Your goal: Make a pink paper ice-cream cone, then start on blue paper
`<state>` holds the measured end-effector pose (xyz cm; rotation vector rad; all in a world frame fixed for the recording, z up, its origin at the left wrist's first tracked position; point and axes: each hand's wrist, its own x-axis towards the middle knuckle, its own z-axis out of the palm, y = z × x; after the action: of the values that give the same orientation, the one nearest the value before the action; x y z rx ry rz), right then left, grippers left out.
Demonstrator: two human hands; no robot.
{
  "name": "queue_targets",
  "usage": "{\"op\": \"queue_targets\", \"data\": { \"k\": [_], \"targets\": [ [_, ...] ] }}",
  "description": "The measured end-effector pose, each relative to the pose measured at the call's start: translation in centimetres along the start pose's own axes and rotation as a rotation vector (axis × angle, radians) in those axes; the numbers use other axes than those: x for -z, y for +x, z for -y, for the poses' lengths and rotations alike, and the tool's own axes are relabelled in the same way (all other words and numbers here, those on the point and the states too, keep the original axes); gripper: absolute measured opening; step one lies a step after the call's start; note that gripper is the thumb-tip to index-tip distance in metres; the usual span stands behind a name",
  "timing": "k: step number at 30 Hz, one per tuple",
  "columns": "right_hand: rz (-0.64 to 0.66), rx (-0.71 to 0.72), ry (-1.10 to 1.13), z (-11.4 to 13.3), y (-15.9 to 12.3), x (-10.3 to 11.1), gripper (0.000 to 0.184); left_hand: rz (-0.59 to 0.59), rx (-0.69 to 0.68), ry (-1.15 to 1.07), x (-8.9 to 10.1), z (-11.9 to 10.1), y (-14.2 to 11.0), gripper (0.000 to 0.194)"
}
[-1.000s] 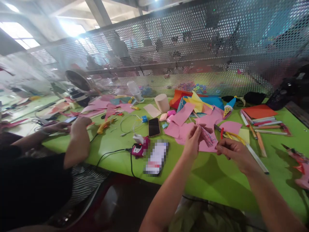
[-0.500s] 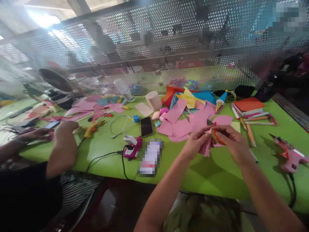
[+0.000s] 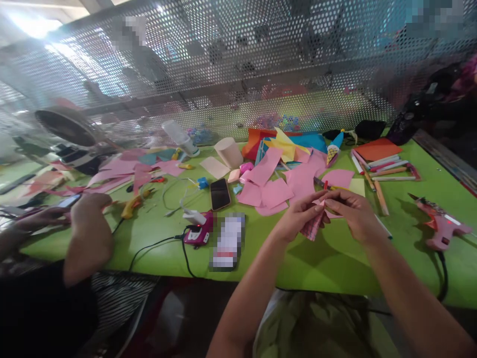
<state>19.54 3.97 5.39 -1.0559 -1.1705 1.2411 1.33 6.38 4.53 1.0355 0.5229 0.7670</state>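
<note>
My left hand is closed around a small pink checked paper cone, its wide end hanging down to the left. At the cone's upper end my right hand pinches with thumb and fingers, touching the left fingertips. A thin red strip sticks up between the two hands; the fingers hide the rest of it. Just behind them lie pink paper pieces and a dark-bladed tool with a yellow part, half covered.
Right of my hands are pens, an orange sheet and a pink glue gun. Leftward lie a phone, a dark phone, a magenta power strip with cords, and a co-worker's arm. A perforated metal screen stands behind.
The red strip, earlier curving down over my right fingers, now shows as a short upright end by the cone's top. My right fingers have closed in toward the left. The view has shifted slightly.
</note>
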Motion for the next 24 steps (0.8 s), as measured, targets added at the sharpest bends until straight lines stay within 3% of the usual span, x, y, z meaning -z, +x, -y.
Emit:
{"op": "queue_targets", "data": {
  "k": [9, 15, 20, 24],
  "targets": [
    [-0.028, 0.020, -0.112, 0.1, 0.0, 0.1, 0.023, -0.072, -0.070, 0.181, 0.3, 0.1, 0.2, 0.072],
    [-0.060, 0.012, -0.127, -0.2, 0.2, 0.3, 0.021, -0.070, -0.037, 0.213, -0.1, -0.3, 0.0, 0.075],
    [-0.141, 0.007, -0.048, -0.6, 0.5, 0.9, 0.021, -0.075, -0.031, 0.155, 0.3, -0.4, 0.1, 0.079],
    [-0.249, 0.013, 0.070, -0.6, 0.9, 1.4, 0.020, -0.126, -0.066, 0.152, 0.8, -0.6, 0.0, 0.068]
  ]
}}
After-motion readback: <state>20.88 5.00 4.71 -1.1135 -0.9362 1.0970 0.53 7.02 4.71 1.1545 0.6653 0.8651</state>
